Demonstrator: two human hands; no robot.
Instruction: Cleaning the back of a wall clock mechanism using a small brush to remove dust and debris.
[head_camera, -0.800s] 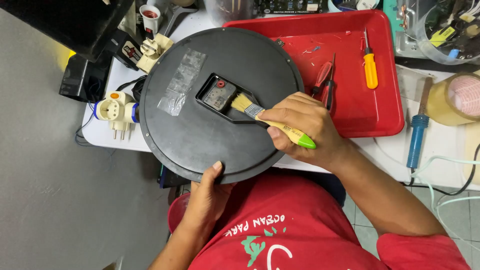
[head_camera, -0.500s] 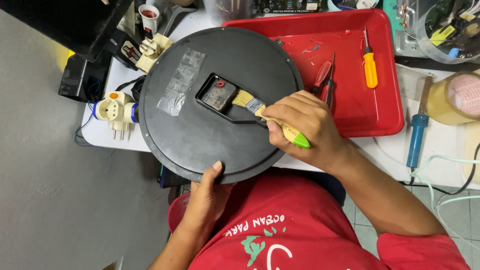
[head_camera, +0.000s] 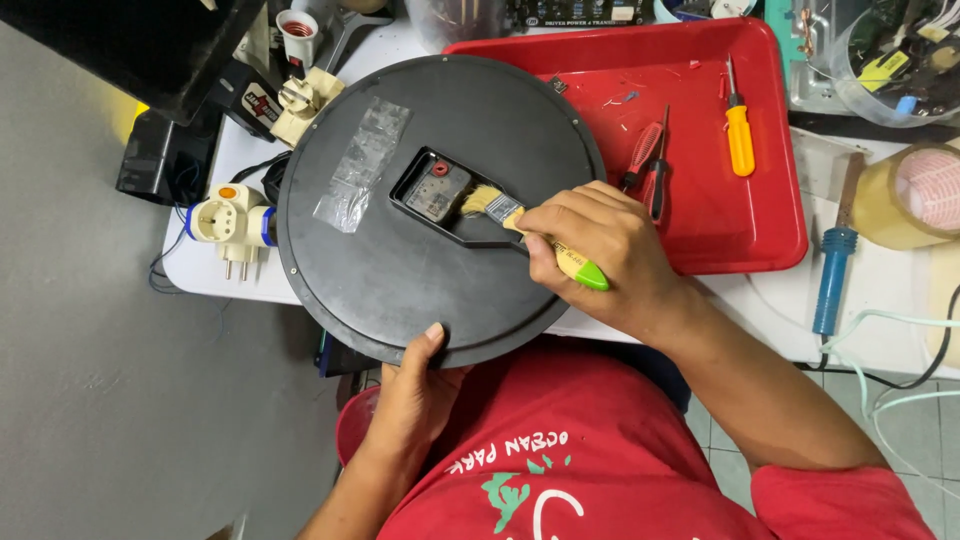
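the right hand (head_camera: 600, 255) is closed around a small paintbrush (head_camera: 535, 235) with a yellow and green handle, its pale bristles laid on the clock movement (head_camera: 437, 190) set in a recess at the middle of the round black clock back (head_camera: 430, 210); the low slant of the brush lets the bristle tips reach into that recess. the left hand (head_camera: 415, 390) is clamped on the near rim, thumb on top and fingers hidden beneath, propping the disc where it overhangs the white table (head_camera: 770, 315). the disc's far edge overlaps a red tray (head_camera: 770, 215) holding a yellow screwdriver (head_camera: 739, 135) and red-handled pliers (head_camera: 650, 165), partly hidden behind the right hand. a strip of clear tape (head_camera: 362, 165) sits on the disc. left of it lie cream plug adapters (head_camera: 228, 225), right a blue soldering iron (head_camera: 828, 275) and a tape roll (head_camera: 915, 195), cut off by the frame. the clock's face is turned away, unseen.
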